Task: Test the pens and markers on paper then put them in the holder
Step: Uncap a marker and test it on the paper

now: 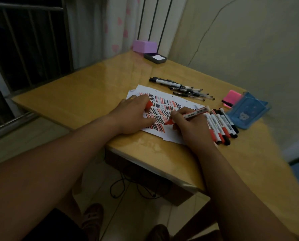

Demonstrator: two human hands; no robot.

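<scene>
A white sheet of paper (173,135) lies on the wooden table (86,94), covered with rows of red and black strokes. My right hand (188,124) grips a red marker (195,113), its tip touching the paper near the lower rows. My left hand (136,117) rests on the paper and holds the red cap (149,105) between its fingers. A row of red and black markers (221,126) lies to the right of my right hand. Several black pens (181,89) lie behind the paper. A purple holder (144,46) stands at the table's far corner.
A dark tray with a white pad (155,57) sits beside the purple holder. A pink sticky-note pad (231,99) and a blue case (246,112) lie at the right, near the wall. Window bars are at the left, and cables hang under the table.
</scene>
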